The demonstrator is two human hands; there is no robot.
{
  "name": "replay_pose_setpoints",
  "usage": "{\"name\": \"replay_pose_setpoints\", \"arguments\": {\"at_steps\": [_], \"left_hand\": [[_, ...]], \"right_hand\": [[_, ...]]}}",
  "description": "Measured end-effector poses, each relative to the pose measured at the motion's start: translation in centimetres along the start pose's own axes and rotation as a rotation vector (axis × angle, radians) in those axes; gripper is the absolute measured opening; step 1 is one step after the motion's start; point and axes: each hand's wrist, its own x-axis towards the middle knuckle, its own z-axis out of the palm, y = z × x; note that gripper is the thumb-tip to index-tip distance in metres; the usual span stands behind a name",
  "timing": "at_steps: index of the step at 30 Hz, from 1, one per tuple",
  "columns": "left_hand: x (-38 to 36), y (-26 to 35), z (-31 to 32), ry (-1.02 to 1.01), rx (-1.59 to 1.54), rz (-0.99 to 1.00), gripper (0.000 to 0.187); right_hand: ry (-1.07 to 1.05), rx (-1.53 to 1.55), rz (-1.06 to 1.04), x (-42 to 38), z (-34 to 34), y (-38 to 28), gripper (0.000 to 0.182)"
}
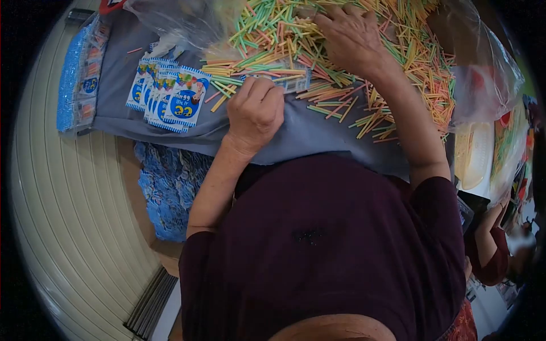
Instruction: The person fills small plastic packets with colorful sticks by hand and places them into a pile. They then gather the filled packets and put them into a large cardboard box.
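Many thin sticks (421, 74) in pink, green, yellow and orange are heaped over the grey cloth (307, 128). My left hand (256, 113) rests at the near edge of the heap, its fingers curled down; whatever is under them is hidden. Just beyond and right of it, a clear and blue packet (293, 79) lies partly under sticks. My right hand (350, 42) is on the heap further back, fingers bent into the sticks, their tips hard to make out. Left of my left hand, blue and white printed sachets (185, 99) lie overlapped in a pile.
A blue-edged clear pack (85, 79) stands at the table's left end. Clear plastic bags (489, 79) lie at the back and right. Blue patterned material (165, 187) sits in a box below the left edge. At the far right is another person's arm (486, 241).
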Motion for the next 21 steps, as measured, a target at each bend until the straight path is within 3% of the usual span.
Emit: {"name": "replay_pose_setpoints", "arguments": {"at_steps": [8,10,13,16,21], "left_hand": [[1.1,0.8,-0.6,-0.044,-0.036,-0.09,0.016],[0.9,-0.1,-0.1,0.006,-0.187,-0.15,0.017],[0.5,0.0,0.2,0.008,-0.085,-0.11,0.017],[0.2,1.3,-0.1,-0.081,0.096,-0.096,0.018],[0.7,1.1,0.1,-0.028,0.068,-0.107,0.017]], "right_hand": [[0.174,-0.029,0.042,-2.0,0.0,0.2,0.045],[0.216,-0.093,0.021,-1.7,0.0,0.4,0.042],[0.008,-0.137,0.055,-1.2,-0.1,0.2,0.038],[0.048,-0.145,0.059,-1.2,-0.4,0.0,0.033],[0.0,-0.095,0.036,-1.2,-0.8,0.7,0.03]]}}
